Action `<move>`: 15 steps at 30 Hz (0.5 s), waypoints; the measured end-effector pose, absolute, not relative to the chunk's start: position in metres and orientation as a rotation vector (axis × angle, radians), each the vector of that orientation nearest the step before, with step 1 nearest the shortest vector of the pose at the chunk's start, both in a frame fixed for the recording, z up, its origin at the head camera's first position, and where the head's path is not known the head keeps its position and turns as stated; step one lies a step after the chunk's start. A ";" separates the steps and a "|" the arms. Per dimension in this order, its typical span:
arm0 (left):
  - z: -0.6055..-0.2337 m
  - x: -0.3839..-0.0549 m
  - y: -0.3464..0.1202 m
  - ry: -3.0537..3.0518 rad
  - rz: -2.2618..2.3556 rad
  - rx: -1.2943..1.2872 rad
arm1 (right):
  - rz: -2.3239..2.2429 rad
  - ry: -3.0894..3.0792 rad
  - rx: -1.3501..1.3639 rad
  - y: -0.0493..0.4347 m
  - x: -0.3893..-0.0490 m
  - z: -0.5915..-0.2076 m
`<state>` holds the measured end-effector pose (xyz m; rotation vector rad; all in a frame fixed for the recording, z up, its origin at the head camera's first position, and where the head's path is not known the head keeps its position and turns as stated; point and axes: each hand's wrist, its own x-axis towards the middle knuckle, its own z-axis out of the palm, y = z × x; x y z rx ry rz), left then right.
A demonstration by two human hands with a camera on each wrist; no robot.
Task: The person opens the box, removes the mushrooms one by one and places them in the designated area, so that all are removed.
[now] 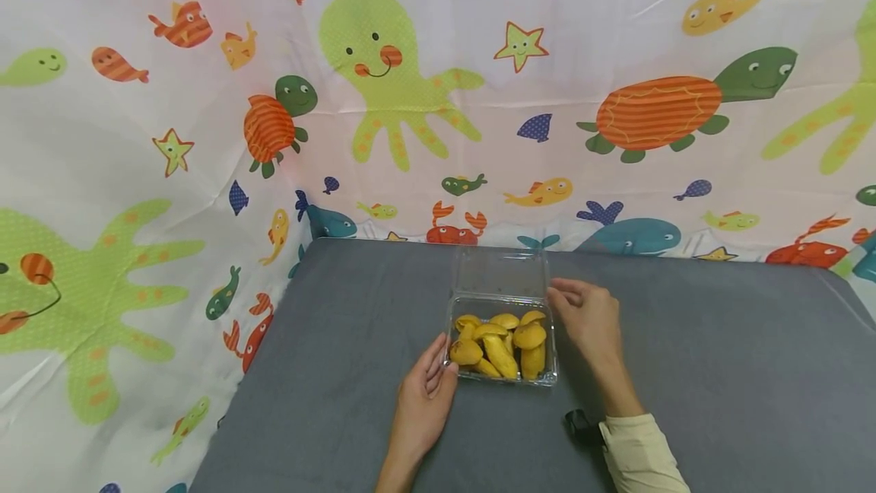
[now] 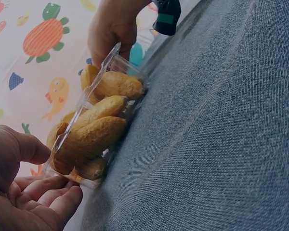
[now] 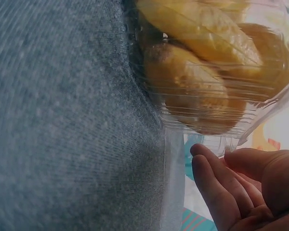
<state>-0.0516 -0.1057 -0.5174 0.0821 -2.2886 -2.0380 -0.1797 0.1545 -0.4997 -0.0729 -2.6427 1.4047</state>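
- Pinching the box [image 1: 508, 381] at its near left corner, the left hand [image 1: 422, 394] sets its thumb at the rim and its bent fingers against the side.
- The right hand [image 1: 591, 318] nips the lid [image 1: 503, 272] by its right edge, near the hinge, between thumb and fingertips.
- Edges: the box sits flat on the grey cloth [image 1: 328, 379], well in from the left edge; seen from the head, the lid's top comes up level with the cloth's back edge.
- Room: the cloth runs on well past both hands, to the left and to the right.
- Container: the box is clear and open, its lid swung to the far side; how steeply the lid leans, I cannot tell.
- Inside: yellow mushrooms [image 1: 502, 356] lie packed together, most caps toward the far side, one at the near left; some caps poke above the rim.
- Farther out: a black device [image 1: 580, 426] by the right wrist, beside a pale sleeve [image 1: 646, 455]; a sea-animal curtain [image 1: 431, 36] rises behind and on the left.
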 end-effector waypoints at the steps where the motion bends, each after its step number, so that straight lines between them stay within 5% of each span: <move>1: -0.517 -0.052 -0.106 -2.285 -2.043 0.083 | 1.401 -2.646 -0.073 0.155 -0.180 -0.500; 15: -0.517 -0.052 -0.105 -2.281 -2.047 0.085 | 1.300 -2.652 -0.001 0.158 -0.173 -0.501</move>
